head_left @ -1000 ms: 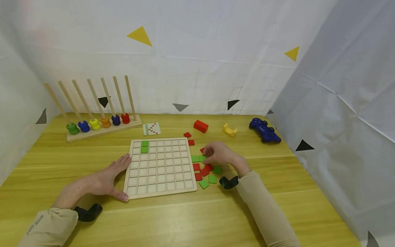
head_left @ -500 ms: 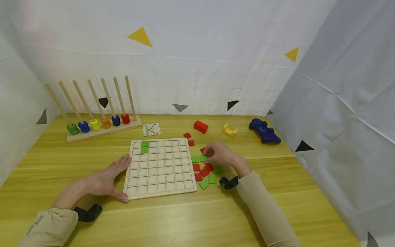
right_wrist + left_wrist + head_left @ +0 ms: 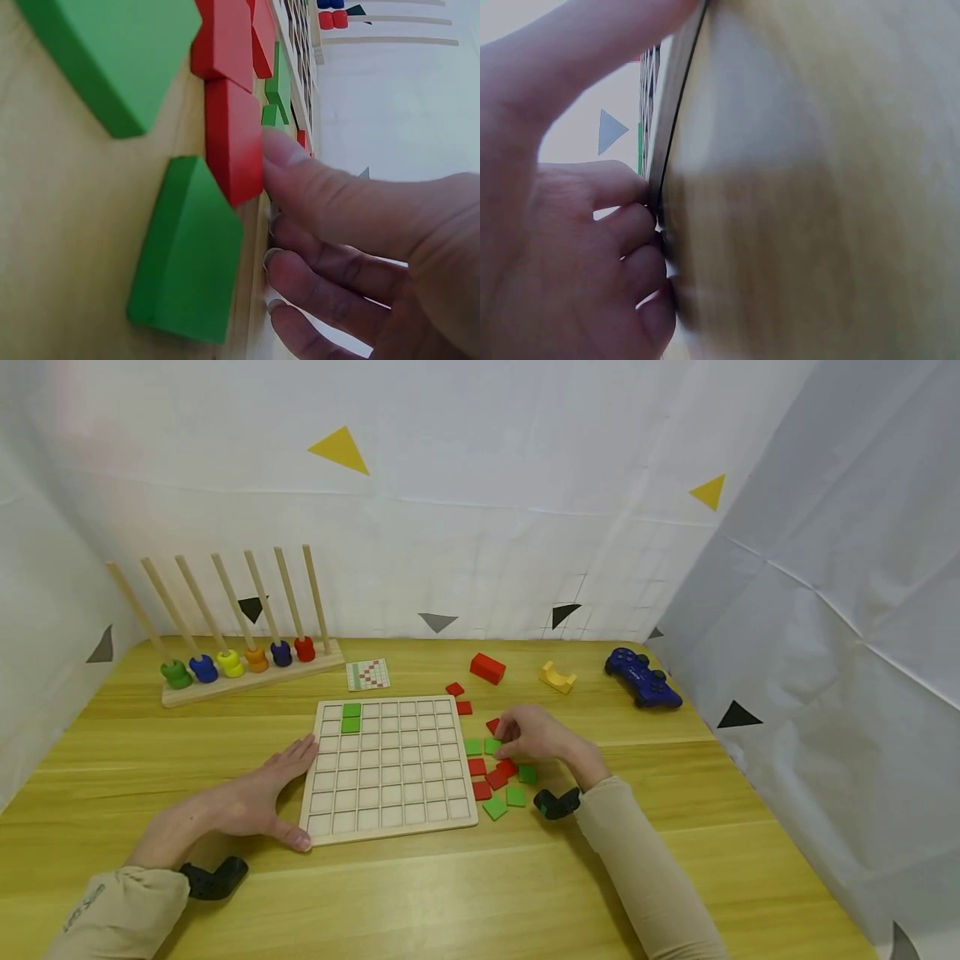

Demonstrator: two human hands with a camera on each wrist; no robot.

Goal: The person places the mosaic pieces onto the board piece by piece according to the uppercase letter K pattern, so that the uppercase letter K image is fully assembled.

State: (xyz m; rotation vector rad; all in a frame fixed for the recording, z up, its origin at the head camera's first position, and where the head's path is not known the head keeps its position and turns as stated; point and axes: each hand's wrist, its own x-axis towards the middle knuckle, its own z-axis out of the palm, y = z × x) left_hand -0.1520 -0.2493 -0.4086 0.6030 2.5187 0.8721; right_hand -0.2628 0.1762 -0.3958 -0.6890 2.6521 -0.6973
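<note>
We see a yellowish wood table (image 3: 405,893) from 9 round through 6 to 3 o'clock, its grain running crosswise. Toward 12 o'clock we face a white, creased back wall (image 3: 525,435), with one yellow triangle (image 3: 340,449) at 11 o'clock and a second yellow triangle (image 3: 709,492) at 2. A greyer, wrinkled right wall (image 3: 840,560) stands at 3, bearing a black triangle (image 3: 740,714); at 9, a pale left wall (image 3: 45,610). We notice a faint pink tint at 10.
</note>
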